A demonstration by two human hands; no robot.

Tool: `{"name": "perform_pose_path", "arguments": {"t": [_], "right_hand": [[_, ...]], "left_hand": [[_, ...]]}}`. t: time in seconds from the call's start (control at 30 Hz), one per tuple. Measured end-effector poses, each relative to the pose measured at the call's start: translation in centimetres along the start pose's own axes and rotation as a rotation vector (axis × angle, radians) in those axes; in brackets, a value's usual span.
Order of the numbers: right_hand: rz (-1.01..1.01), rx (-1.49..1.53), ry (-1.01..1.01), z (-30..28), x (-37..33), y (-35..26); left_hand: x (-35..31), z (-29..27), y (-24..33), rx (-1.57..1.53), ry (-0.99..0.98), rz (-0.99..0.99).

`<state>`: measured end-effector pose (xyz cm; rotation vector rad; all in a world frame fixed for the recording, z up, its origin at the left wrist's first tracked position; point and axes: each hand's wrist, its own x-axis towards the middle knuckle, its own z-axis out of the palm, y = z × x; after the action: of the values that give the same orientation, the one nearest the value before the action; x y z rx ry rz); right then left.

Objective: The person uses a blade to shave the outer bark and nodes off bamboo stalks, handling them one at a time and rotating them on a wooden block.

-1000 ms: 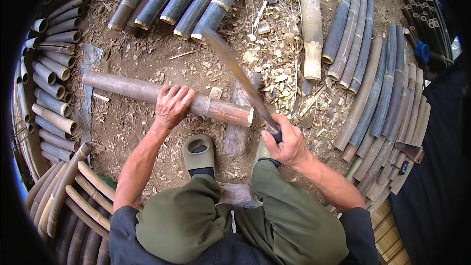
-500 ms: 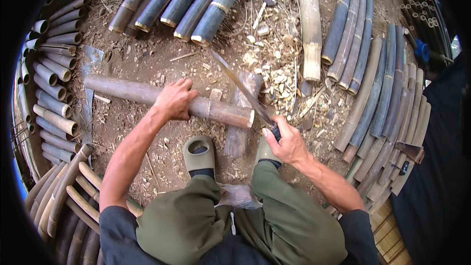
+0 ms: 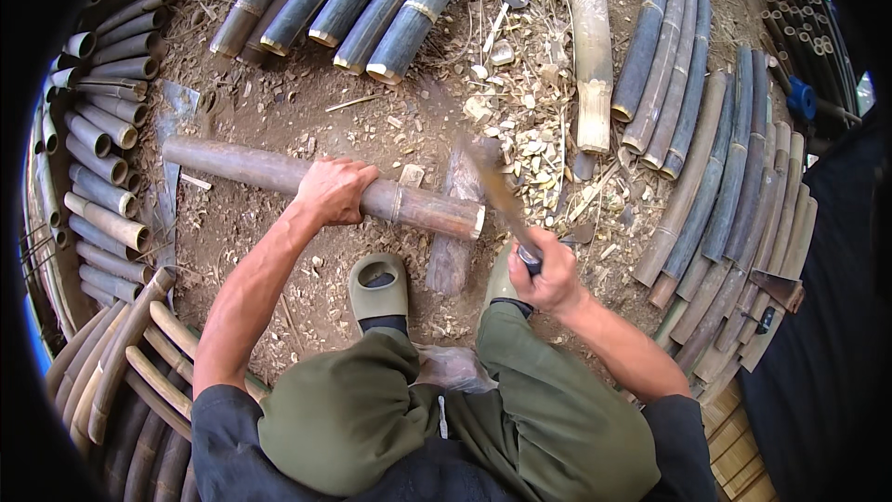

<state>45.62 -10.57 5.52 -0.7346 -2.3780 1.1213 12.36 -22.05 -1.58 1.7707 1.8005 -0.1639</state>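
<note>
My left hand [image 3: 336, 189] is wrapped over the middle of a brown bamboo pole [image 3: 243, 167], which lies crosswise in front of my feet. The pole's right part rests across a worn wooden block [image 3: 450, 265], its pale cut end just beyond the block. Closed round a dark handle, my right hand [image 3: 548, 271] holds a machete [image 3: 505, 202] to the right of that cut end. The long blade points up and away, smeared by motion and apart from the pole.
Dark bamboo lengths [image 3: 400, 33] lie at the far side, with more in rows on the right [image 3: 692, 130]. A pale bamboo piece [image 3: 592, 65] lies among wood chips [image 3: 534, 153]. Bamboo tubes [image 3: 102, 163] are stacked at left. A blade tool [image 3: 777, 290] rests on the right-hand bamboo.
The machete has swung a little, its blade now blurred and more upright, and my right fist has turned around the handle. My left hand stays on the bamboo pole.
</note>
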Motion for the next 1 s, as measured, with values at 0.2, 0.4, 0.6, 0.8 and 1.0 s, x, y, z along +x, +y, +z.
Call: {"name": "perform_pose_path", "arguments": {"t": [0.2, 0.4, 0.6, 0.8, 1.0], "right_hand": [[0.426, -0.104, -0.454, -0.9, 0.8, 1.1], [-0.003, -0.237, -0.176, 0.0, -1.2, 3.4], [0.215, -0.123, -0.279, -0.8, 1.6, 0.4], [0.424, -0.231, -0.487, -0.5, -2.4, 5.0], [0.534, -0.065, -0.173, -3.8, -3.3, 2.2]], "left_hand": [[-0.5, 2.2, -1.0, 0.043, -0.032, -0.084], [-0.9, 2.3, 0.5, 0.148, 0.365, 0.056], [-1.4, 4.4, 0.1, 0.176, 0.547, 0.08], [-1.4, 4.2, 0.4, 0.204, 0.522, 0.058], [-4.1, 1.6, -3.6, 0.2, 0.109, -0.248]]}}
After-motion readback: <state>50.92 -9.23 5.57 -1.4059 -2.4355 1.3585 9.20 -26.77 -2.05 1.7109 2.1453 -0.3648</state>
